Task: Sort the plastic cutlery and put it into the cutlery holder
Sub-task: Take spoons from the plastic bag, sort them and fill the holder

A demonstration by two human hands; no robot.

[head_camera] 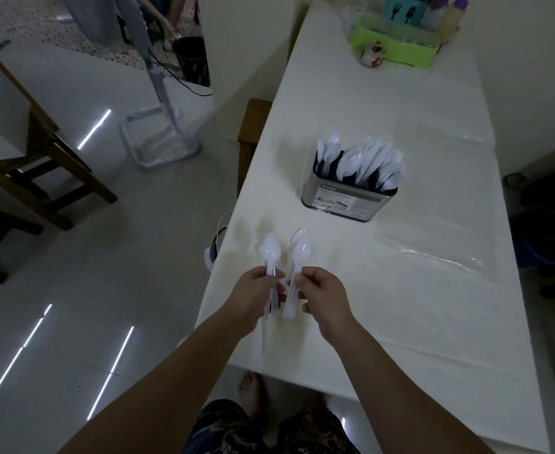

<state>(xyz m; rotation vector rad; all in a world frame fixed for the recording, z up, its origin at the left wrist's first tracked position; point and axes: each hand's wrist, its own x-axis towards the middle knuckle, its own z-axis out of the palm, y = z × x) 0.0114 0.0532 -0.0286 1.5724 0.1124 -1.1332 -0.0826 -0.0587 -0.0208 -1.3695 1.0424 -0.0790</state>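
White spoons [271,253] are sitting bunched in each closed grip, left hand [253,294] and right hand [323,294], above the worktop [400,322], while the holder [351,194] beyond is looking nearly full.

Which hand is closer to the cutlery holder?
Right. The right hand is below the cutlery holder, slightly to its left; the left hand is farther left.
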